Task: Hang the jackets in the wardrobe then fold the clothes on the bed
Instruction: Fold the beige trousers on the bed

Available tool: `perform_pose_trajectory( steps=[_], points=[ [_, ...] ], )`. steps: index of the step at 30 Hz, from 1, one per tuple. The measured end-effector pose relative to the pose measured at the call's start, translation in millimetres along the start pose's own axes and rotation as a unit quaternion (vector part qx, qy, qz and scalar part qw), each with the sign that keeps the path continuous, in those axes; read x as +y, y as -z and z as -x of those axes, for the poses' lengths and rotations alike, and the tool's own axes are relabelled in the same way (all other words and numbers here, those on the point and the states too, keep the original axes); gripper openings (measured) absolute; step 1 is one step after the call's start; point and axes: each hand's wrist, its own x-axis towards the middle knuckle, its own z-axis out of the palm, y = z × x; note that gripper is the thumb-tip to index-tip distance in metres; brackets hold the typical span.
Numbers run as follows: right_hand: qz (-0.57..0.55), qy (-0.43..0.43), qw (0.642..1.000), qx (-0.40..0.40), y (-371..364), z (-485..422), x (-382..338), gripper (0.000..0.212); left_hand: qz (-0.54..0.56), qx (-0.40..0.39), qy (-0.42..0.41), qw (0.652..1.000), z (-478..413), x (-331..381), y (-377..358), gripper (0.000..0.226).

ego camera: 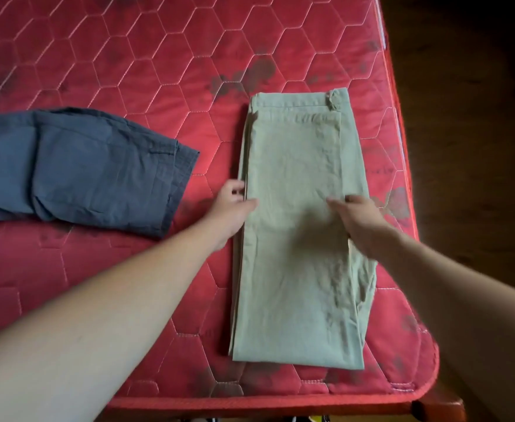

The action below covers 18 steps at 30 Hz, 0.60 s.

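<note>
While both hands rest at its middle, the pale green trousers (299, 166) lie folded lengthwise into a long narrow strip on the right part of the red quilted mattress (158, 56). The waistband (296, 100) is at the far end and the leg ends are near the mattress's near edge.

The left hand (233, 208) sits at the strip's left edge, about halfway along. Its thumb (251, 203) lies on top of the cloth and its fingers curl in at the edge, so it pinches the folded layers there.

The right hand (361, 220) is across from it, over the right edge at much the same height. Its fingers (334, 204) are stretched out flat and point left across the fabric, holding nothing; the hand is blurred. The bulk of the trousers lies between the two hands and runs both farther and nearer than them.

To the left, apart from the trousers, a blue-grey garment (82, 166) lies loosely folded and rumpled on the mattress, partly cut off by the left edge of the view. Dark floor (478, 117) shows to the right of the bed.
</note>
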Motion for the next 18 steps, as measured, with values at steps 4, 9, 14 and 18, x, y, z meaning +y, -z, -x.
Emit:
perform_pose_trajectory(
  steps=[4,9,14,18],
  points=[
    [0.048,0.044,0.996,0.062,-4,-46,-33,0.022,0.052,0.008,-0.078,0.996,-41,30,-13,0.068],
    [0.033,0.085,0.992,0.083,-7,-59,-51,0.022,0.029,0.015,-0.107,0.994,-63,45,-12,0.078],
    [0.012,0.117,0.990,0.079,2,-71,-85,0.011,-0.009,0.040,-0.100,0.994,-82,77,-2,0.074],
    [0.061,0.113,0.989,0.074,-1,-91,-97,0.012,-0.031,0.031,-0.083,0.996,-98,90,-2,0.062]
  ],
)
